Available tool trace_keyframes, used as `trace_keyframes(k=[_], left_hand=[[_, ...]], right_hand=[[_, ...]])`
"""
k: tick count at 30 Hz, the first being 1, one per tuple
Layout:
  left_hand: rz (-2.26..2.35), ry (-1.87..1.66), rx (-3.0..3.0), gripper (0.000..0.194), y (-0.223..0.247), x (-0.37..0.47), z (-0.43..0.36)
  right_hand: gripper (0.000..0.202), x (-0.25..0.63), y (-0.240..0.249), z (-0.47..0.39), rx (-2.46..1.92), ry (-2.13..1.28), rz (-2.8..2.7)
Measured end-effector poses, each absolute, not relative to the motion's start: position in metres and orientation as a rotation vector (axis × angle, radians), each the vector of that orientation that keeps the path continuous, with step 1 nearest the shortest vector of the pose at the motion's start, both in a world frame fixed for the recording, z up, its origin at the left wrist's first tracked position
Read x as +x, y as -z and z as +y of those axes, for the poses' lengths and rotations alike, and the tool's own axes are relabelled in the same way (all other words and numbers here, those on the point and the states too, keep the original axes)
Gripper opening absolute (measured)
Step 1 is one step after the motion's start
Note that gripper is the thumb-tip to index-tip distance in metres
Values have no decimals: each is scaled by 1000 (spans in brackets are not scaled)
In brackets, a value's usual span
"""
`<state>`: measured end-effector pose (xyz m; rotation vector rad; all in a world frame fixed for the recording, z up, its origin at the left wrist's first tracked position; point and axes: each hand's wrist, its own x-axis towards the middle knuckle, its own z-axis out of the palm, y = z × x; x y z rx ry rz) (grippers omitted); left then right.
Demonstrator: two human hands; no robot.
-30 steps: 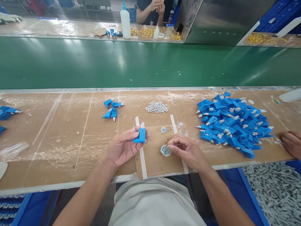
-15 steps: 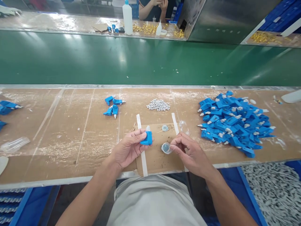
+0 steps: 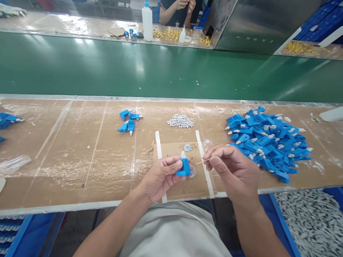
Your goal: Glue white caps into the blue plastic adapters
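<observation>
My left hand (image 3: pixel 163 176) grips a blue plastic part (image 3: pixel 184 167) with a white tip pointing up. To its right, my right hand (image 3: pixel 233 169) pinches a thin wooden stick (image 3: pixel 199 162), whose free end points left toward the blue part without touching it. A small clear cup (image 3: pixel 193 171) stands on the cardboard, partly hidden behind the blue part. Beyond it lies a small clear disc (image 3: pixel 188 147) with another thin stick beside it. Farther back is a pile of small grey-white pieces (image 3: pixel 180 121).
A large heap of blue parts (image 3: pixel 268 142) lies at the right, a small group (image 3: pixel 130 121) left of centre. Across the green surface (image 3: pixel 107 67) are a white bottle (image 3: pixel 147 22) and another person's hands (image 3: pixel 184 5). A blue bin (image 3: pixel 286 225) stands lower right.
My left hand has moved right with the blue part, now in front of the cup. My right hand has risen from the cup and moved right, and the stick in its fingers now shows.
</observation>
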<state>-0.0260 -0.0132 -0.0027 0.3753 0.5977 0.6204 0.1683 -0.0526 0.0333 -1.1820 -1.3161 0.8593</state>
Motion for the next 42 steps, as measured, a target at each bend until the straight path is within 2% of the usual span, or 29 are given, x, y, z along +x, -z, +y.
trace_keyframes(k=[7,28,36,42], left_hand=[[547,-611,381,25,1,-23,-15],[551,-606,323,27,4,-22,-17],[552,-609,311,26,9,-22,-19],[526,-609,302,22,14,-25,-21]], right_hand=[[5,155,-31,-52,-1171,-730,-1354],[7,152,-25,-52,-1213,-720,-1430],[21,151,-21,-53,-1167,-433,-1667],[18,149,-15,-54,-1160,-565,-1689]])
